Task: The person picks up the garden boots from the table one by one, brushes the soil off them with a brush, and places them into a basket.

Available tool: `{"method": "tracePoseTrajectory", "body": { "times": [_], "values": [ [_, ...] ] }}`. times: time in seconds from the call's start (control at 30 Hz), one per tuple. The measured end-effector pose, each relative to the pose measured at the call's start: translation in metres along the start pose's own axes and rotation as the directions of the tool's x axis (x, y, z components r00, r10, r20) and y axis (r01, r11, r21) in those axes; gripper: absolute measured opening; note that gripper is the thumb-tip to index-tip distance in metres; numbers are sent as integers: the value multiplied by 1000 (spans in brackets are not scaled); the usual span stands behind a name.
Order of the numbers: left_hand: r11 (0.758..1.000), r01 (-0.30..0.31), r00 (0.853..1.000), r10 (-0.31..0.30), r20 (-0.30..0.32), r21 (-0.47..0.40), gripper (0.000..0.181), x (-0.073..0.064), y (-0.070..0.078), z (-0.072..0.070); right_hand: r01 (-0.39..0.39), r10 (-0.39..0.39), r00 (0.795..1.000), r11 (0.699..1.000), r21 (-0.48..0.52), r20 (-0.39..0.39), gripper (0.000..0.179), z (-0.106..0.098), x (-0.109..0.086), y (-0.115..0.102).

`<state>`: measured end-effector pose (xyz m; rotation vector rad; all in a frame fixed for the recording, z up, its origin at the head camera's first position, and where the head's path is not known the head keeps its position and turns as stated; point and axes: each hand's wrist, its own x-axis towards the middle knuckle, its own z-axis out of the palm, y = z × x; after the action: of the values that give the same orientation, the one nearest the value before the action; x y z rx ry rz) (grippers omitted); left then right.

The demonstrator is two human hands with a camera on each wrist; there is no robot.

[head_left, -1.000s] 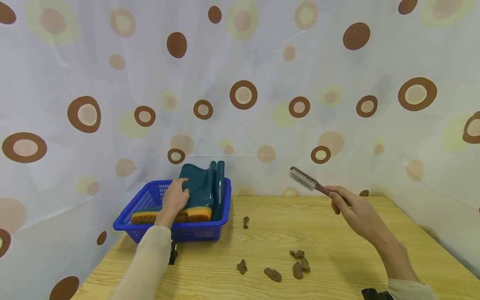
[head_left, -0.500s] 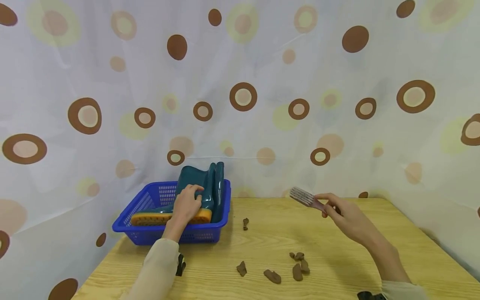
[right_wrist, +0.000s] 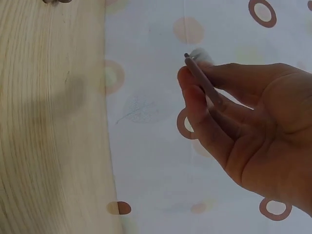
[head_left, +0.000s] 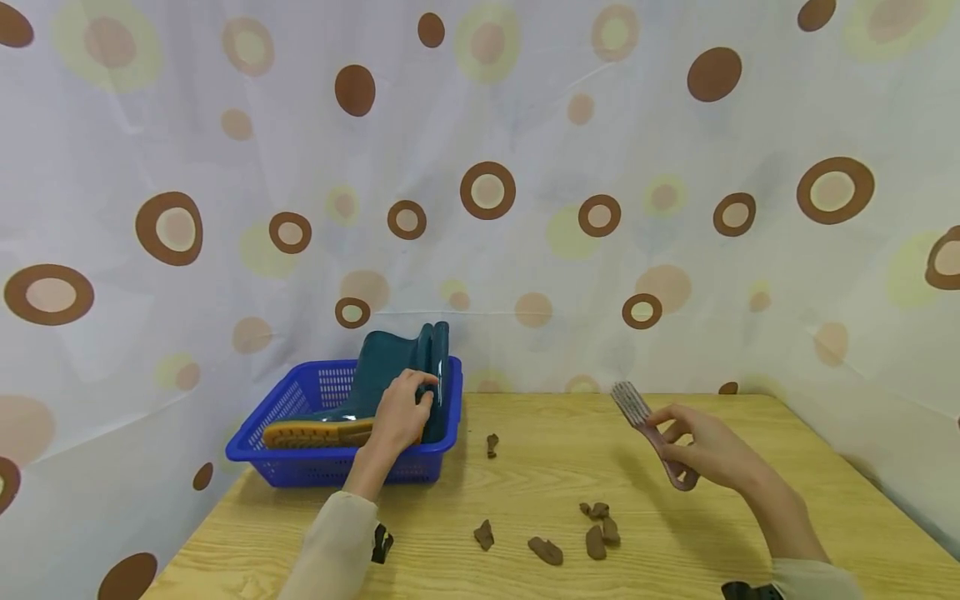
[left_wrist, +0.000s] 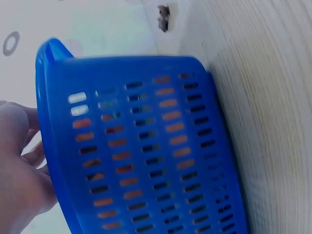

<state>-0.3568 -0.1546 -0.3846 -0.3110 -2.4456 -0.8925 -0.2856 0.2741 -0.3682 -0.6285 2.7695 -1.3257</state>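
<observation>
A pair of dark green rubber boots [head_left: 386,367] with orange-yellow soles lies in a blue plastic basket [head_left: 341,468] on the left of the table. My left hand [head_left: 402,412] reaches over the basket's front rim to the boot shafts at its right end. Thumb and index finger stand apart there; whether they touch the boot is unclear. In the left wrist view, the basket's slotted wall [left_wrist: 136,146] hides part of the boots, with the left hand [left_wrist: 22,161] beyond its rim. My right hand [head_left: 708,446] pinches a brush [head_left: 651,429] by its handle, pale bristles up, above the table.
Several brown clay-like lumps [head_left: 545,550] lie scattered on the wooden table [head_left: 720,533] in front, and one small piece [head_left: 492,445] sits right of the basket. A white curtain with brown dots [head_left: 555,250] hangs behind the table.
My left hand has moved right across the boots, from the basket's middle to its right end. The right hand has lowered the brush and turned it, so more of the handle shows.
</observation>
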Motion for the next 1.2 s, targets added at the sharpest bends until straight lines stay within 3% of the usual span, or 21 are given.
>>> {"method": "tracePoseTrajectory", "body": {
  "times": [0.27,0.47,0.67,0.8,1.0,1.2],
  "values": [
    [1000,-28,999,28,15,-12,22,-6,7,5,-88,82,993,994,67,85,40,1,3,26],
    [997,-80,996,80,47,-11,21,-14,16,13,-164,165,984,986,-18,66,30,7,3,51],
    [993,-115,988,113,101,9,21,-24,20,24,-184,187,979,982,-41,76,26,21,1,67],
    [988,-146,984,140,114,47,20,-28,17,29,-209,215,975,975,-80,65,26,31,0,69],
    [983,-175,982,170,81,58,19,-25,16,31,-269,271,962,944,-192,-15,23,34,2,63],
    [978,-184,982,178,69,96,18,-22,18,29,-228,225,973,916,-330,-46,22,31,6,58]
  ]
}}
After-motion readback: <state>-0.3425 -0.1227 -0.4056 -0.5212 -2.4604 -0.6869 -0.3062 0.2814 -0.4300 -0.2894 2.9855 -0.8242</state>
